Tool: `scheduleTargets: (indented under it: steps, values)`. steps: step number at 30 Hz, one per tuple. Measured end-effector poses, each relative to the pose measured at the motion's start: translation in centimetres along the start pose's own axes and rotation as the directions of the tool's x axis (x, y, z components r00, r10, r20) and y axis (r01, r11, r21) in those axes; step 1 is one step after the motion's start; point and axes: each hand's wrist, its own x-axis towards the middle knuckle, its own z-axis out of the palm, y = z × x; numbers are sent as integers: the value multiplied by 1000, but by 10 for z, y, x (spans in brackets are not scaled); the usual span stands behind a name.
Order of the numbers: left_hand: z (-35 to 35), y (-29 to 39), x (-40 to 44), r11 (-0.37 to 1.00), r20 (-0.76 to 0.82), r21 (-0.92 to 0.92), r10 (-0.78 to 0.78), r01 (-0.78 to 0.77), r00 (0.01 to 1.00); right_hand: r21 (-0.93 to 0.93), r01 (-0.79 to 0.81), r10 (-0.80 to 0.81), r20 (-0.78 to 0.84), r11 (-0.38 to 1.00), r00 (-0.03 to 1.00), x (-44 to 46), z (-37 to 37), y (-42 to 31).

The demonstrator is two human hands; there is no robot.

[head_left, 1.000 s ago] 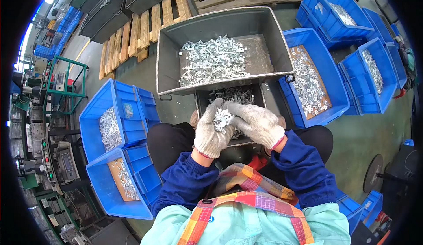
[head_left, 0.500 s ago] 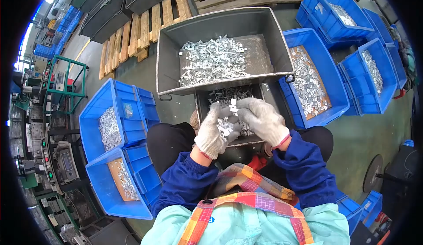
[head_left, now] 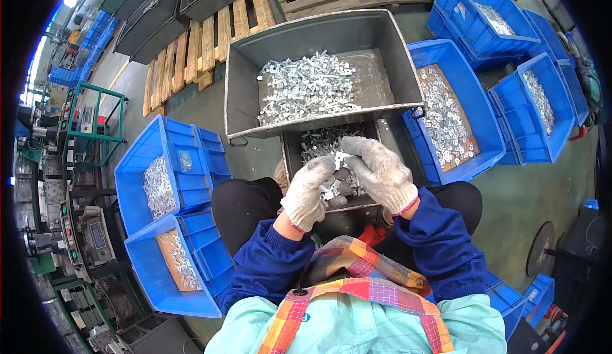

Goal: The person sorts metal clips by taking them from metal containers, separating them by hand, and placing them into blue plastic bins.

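My left hand (head_left: 307, 193), in a white knit glove, is closed around a handful of small silvery metal parts (head_left: 330, 189). My right hand (head_left: 382, 174), gloved the same way, pinches one small metal part (head_left: 341, 159) where the fingertips of both hands meet. Whether the left thumb also grips that piece I cannot tell. Both hands are above a dark lower bin (head_left: 292, 147) that holds more parts. Beyond them, a large grey metal bin (head_left: 239, 80) bears a heap of similar metal parts (head_left: 309, 89) on its left side.
Blue crates with metal parts stand on both sides: a crate (head_left: 137, 169) and another (head_left: 153, 274) to the left, a large crate (head_left: 488, 144) and several more to the right. A wooden pallet (head_left: 185, 61) lies back left. Machines (head_left: 80, 226) line the far left.
My right fingers have curled in over the small metal part, which sits slightly lower and nearer the left thumb. The handful stays in my left hand.
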Motion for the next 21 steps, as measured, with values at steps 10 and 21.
scheduleTargets:
  steps: [10, 21]
  values:
    - [5, 2, -2, 999, 17, 34, 16, -16, 1000, 74, -178, 173, 68, 981, 983, 0, 3, -1]
    - [15, 8, -5, 999, 53, 45, 11, -14, 999, 661, -734, 462, 608, 156, 645, 7, -9, -8]
